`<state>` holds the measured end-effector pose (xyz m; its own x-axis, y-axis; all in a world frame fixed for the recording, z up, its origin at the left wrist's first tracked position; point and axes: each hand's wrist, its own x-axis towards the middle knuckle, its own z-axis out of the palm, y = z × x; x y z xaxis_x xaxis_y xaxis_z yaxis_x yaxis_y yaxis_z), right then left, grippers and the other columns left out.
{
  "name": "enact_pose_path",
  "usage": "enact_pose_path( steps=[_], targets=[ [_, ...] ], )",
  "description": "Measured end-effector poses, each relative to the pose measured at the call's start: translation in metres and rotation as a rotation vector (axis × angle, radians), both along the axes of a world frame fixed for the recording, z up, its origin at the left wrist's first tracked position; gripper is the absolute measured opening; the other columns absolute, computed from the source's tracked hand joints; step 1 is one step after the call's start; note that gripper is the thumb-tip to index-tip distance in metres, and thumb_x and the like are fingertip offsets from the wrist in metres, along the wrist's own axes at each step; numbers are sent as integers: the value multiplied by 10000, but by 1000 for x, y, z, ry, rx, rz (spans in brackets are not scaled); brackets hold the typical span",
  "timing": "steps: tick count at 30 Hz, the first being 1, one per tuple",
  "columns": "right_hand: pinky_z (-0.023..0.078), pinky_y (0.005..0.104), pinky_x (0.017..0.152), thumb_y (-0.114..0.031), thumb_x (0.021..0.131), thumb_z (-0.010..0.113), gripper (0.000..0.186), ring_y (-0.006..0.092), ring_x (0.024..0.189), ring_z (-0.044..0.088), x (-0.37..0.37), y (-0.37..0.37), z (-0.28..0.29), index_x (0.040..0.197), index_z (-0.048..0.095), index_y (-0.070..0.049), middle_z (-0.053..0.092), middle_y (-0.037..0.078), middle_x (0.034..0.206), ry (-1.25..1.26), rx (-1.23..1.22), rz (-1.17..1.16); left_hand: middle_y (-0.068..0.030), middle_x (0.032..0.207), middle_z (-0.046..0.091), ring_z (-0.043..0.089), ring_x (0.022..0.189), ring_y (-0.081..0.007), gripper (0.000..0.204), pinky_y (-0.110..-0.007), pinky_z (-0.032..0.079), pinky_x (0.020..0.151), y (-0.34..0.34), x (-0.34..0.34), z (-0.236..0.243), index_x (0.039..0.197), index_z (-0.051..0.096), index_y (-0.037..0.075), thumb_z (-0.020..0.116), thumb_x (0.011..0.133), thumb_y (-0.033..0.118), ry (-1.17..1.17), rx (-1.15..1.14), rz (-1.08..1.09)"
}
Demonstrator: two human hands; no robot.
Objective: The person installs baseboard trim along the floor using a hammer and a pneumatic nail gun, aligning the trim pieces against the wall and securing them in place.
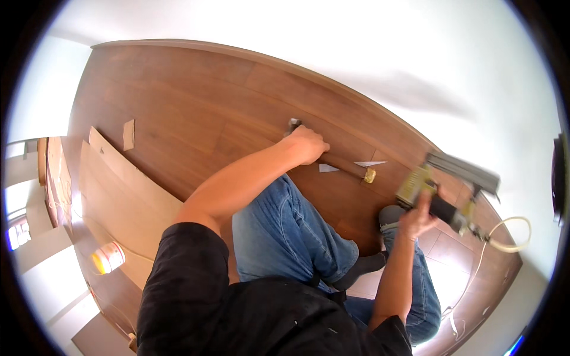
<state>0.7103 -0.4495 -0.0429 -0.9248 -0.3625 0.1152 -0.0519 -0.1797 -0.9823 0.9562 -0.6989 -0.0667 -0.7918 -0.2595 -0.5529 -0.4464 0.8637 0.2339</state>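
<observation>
Black cloth shirt (pixel 273 317) nearest. Left fingers (pixel 313 140) clenched round wooden-handled hammer (pixel 344 164); right fingers (pixel 424 204) grasping boxy nail gun (pixel 414 188), looped hose (pixel 504 245). Wood-plank floor (pixel 178 101): flat tan sheet (pixel 124 184), cylindrical tub (pixel 108 258).

A wide tan sheet (pixel 133 207) lay at left; a small brown scrap (pixel 129 134) lay near it; an orange-and-white tub (pixel 108 257) sat by the sheet's edge; a dark object (pixel 558 178) showed against the white wall (pixel 386 41).

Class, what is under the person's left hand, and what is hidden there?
From under the left hand, a brown shaft with a yellowish end emerges rightward; a grey-and-dark piece shows on the other side. The stretch between is covered, so whether they join cannot be seen.
</observation>
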Motion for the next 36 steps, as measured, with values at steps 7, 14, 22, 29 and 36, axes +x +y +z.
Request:
enact_pose_path(
  steps=[7, 14, 22, 29, 36],
  targets=[
    [477, 394, 1009, 5, 876, 745, 364, 248, 1165, 604, 105, -107, -30, 1205, 598, -47, 621, 149, 1285, 325, 113, 500, -95, 1146, 710, 699, 1077, -296, 294, -434, 524, 888, -12, 36, 1, 1233, 670, 137, 531, 974, 133, -52, -33, 70],
    [513, 344, 944, 0, 891, 727, 508, 212, 1081, 626, 112, -139, -63, 1358, 531, 36, 636, 128, 1228, 421, 145, 714, -69, 1083, 739, 730, 1004, -250, 265, -413, 509, 826, -18, 40, -15, 1171, 692, 145, 504, 989, 186, 29, -87, -47],
    [502, 316, 965, 29, 876, 739, 616, 178, 1104, 611, 101, -136, -59, 1429, 468, 38, 631, 99, 1229, 486, 224, 693, -59, 998, 714, 708, 962, -249, 194, -395, 482, 839, -44, 63, -14, 1064, 705, 145, 562, 935, 171, 139, -172, -179],
    [535, 351, 906, 45, 822, 760, 336, 285, 1069, 666, 117, -137, -56, 1151, 701, 5, 655, 164, 1241, 346, 246, 552, -67, 1026, 681, 671, 969, -264, 127, -385, 456, 866, -54, 111, -6, 1021, 677, 133, 602, 925, 169, -21, -169, -141],
    [492, 316, 997, 59, 854, 749, 497, 177, 1139, 619, 124, -137, -77, 1321, 583, 23, 634, 91, 1256, 435, 243, 551, -77, 1080, 683, 671, 1019, -249, 226, -395, 447, 879, -35, 105, 2, 1132, 670, 139, 634, 911, 174, -300, -270, -210]
  ],
)
